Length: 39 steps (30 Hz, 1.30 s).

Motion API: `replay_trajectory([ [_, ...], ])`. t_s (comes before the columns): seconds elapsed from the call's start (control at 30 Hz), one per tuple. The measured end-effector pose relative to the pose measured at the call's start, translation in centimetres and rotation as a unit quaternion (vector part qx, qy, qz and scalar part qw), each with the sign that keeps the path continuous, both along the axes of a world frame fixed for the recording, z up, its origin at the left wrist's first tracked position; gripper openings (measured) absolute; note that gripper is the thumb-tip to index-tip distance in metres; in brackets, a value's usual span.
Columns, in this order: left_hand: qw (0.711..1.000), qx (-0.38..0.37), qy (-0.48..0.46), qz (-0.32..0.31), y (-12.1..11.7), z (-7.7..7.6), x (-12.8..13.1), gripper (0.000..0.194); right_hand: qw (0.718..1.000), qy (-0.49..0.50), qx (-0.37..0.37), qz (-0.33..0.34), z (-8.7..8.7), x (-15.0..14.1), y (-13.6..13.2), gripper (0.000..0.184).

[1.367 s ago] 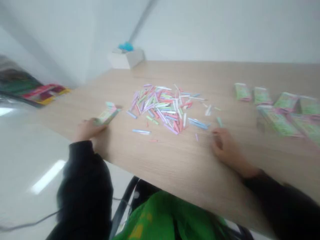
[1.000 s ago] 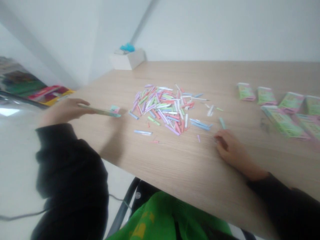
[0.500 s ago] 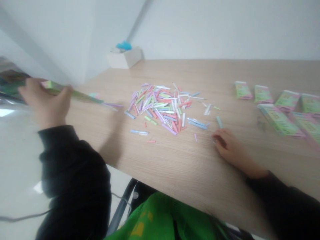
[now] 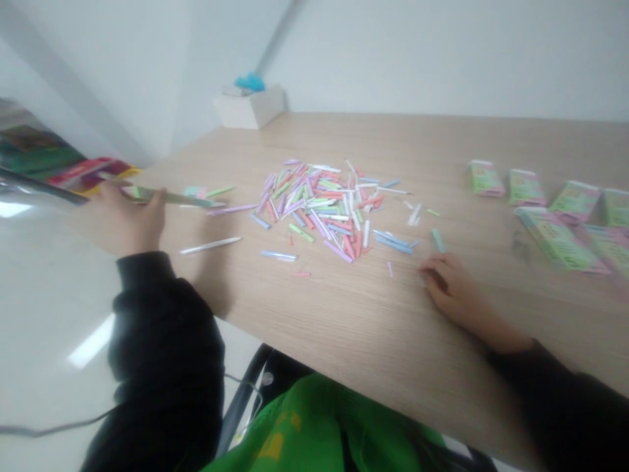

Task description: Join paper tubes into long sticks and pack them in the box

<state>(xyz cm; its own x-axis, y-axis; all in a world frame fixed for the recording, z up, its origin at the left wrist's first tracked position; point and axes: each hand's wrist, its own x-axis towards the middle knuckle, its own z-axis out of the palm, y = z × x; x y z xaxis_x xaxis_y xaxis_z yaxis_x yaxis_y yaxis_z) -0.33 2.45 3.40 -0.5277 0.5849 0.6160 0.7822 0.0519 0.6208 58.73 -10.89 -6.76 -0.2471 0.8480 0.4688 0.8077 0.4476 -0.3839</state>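
My left hand (image 4: 135, 219) grips a thin, pale green box (image 4: 179, 197) at the left end of the table, thumb on the near side. The box is seen nearly edge-on and is blurred. Around its far end lie a purple pen (image 4: 233, 210), a green pen (image 4: 221, 191) and a white pen (image 4: 212, 245). My right hand (image 4: 449, 282) rests on the tabletop with its fingers curled inward; what they hold, if anything, is hidden. Just beyond its fingertips is a small teal piece (image 4: 438, 240). A heap of pastel caps or short sticks (image 4: 319, 203) fills the middle.
Several green and pink boxes (image 4: 563, 241) lie at the right. A white box (image 4: 251, 108) with something blue on top stands at the back left, near the wall. Red and yellow packaging (image 4: 93, 172) shows beyond the table's left edge. Blue pieces (image 4: 393, 242) lie beside the heap.
My left hand has moved right and slightly down with the box, over the table's left end. A white pen and a green pen now show on the table there. My right hand stays put.
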Motion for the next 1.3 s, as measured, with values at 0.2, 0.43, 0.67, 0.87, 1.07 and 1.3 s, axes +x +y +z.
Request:
replay_trajectory([
  [0.2,1.000,-0.023,-0.007,-0.014,1.2,-6.0,2.7,0.045,1.000,-0.008,-0.012,-0.008,-0.2,0.0,-0.1,0.018],
  [0.43,0.997,-0.050,-0.003,-0.052,2.1,-7.8,2.6,0.051,0.999,0.005,-0.022,-0.026,-0.6,0.1,0.2,0.025],
  [0.67,0.994,-0.054,-0.013,-0.093,2.3,-7.9,2.7,0.057,0.998,0.023,-0.026,-0.042,2.2,-1.8,-1.8,0.030],
  [0.87,0.994,-0.057,-0.005,-0.094,2.4,-8.3,2.5,0.058,0.973,-0.148,-0.058,0.169,2.6,-9.3,-8.7,0.063],
  [1.07,0.995,-0.041,0.027,-0.084,2.4,-8.0,2.8,0.059,0.977,-0.177,-0.085,0.088,0.4,-9.3,-6.7,0.063],
  [1.3,0.995,0.007,0.041,-0.091,2.3,-7.1,3.5,0.061,0.989,-0.116,-0.081,0.035,0.9,-7.8,-4.4,0.055],
])
